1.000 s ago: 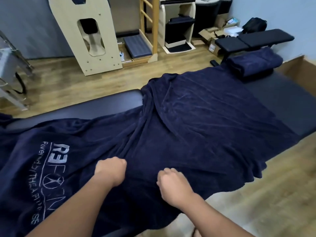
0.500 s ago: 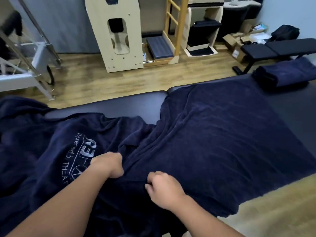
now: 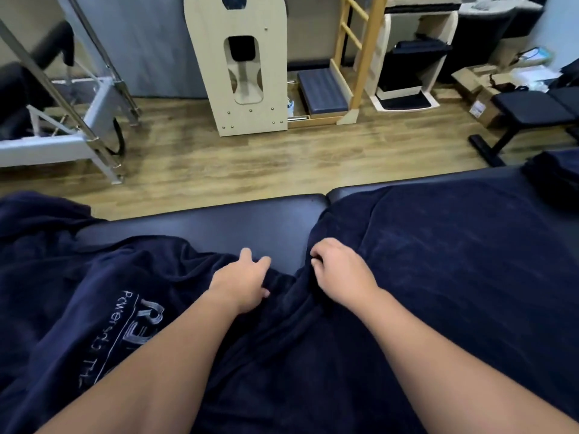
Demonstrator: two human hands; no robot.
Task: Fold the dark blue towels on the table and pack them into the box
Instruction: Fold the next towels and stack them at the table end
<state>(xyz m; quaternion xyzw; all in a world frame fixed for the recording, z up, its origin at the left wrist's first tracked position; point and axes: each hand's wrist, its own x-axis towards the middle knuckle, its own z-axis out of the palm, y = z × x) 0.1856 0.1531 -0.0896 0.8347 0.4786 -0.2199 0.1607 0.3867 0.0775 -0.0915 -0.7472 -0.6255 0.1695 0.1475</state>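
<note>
A large dark blue towel (image 3: 438, 261) with pale lettering on its left part lies spread and rumpled across the dark padded table (image 3: 219, 220). My left hand (image 3: 242, 281) grips a bunched fold of the towel near the table's middle, thumb up. My right hand (image 3: 340, 269) holds the towel's far edge just to the right, fingers curled into the cloth. A folded dark blue towel (image 3: 554, 173) lies at the table's far right, cut off by the frame. More dark blue cloth (image 3: 34, 214) is heaped at the far left. No box for packing is clearly in view.
Beyond the table is wooden floor (image 3: 250, 158). A pale wooden exercise frame (image 3: 244, 64) and a ladder unit (image 3: 357, 57) stand at the back. A metal-framed machine (image 3: 62, 130) is at the left, a black bench (image 3: 529, 114) and cardboard boxes (image 3: 479, 92) at the right.
Both hands have moved forward across the towel to its far edge, and they stay closed on the cloth. The view has swung left, so the folded towel now sits at the right frame edge.
</note>
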